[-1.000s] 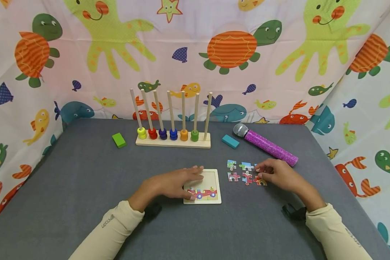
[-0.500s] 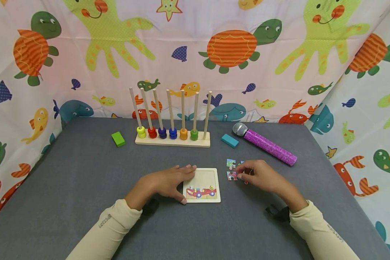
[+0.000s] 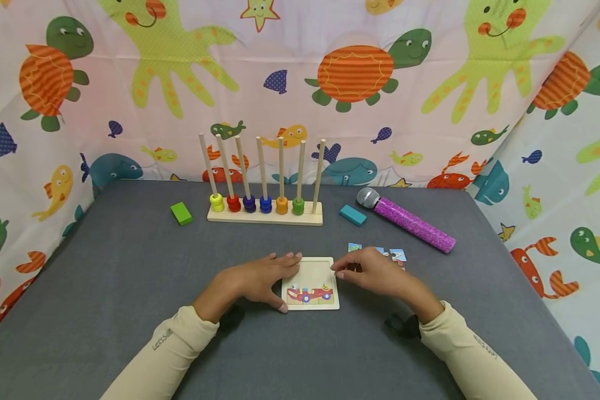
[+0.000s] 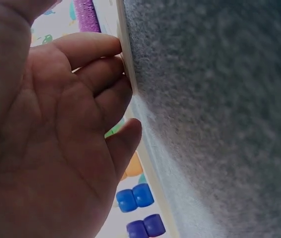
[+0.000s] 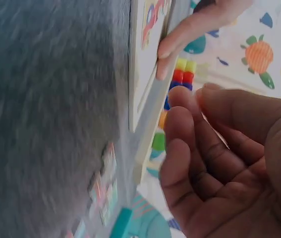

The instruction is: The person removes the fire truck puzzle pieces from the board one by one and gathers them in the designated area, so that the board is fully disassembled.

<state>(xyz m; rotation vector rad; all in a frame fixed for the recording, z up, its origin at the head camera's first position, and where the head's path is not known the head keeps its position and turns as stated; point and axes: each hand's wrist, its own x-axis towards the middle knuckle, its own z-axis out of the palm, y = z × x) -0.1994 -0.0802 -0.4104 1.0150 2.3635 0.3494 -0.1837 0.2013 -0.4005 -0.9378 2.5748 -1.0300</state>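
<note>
In the head view a square wooden puzzle tray [image 3: 310, 272] lies flat, with a red vehicle picture along its lower part. My left hand [image 3: 252, 281] rests on its left side, fingers spread, thumb at the lower left corner. My right hand [image 3: 372, 269] is at the tray's right edge, thumb and fingers bent and tips close together. In the right wrist view the fingertips [image 5: 180, 94] meet near the thumb with no piece showing; I cannot tell whether a small one is hidden there. Several jigsaw pieces [image 3: 398, 255] lie partly hidden behind the right hand.
A wooden peg stand [image 3: 265, 216] with coloured rings is behind the tray. A green block [image 3: 181, 213] lies to its left. A teal block [image 3: 353, 215] and a purple glittery microphone [image 3: 412, 222] lie to its right. A patterned curtain [image 3: 205, 83] hangs behind the table.
My right hand has moved left from the rightmost jigsaw pieces, across the others, to the tray's right edge. My left hand has shifted slightly left on the tray.
</note>
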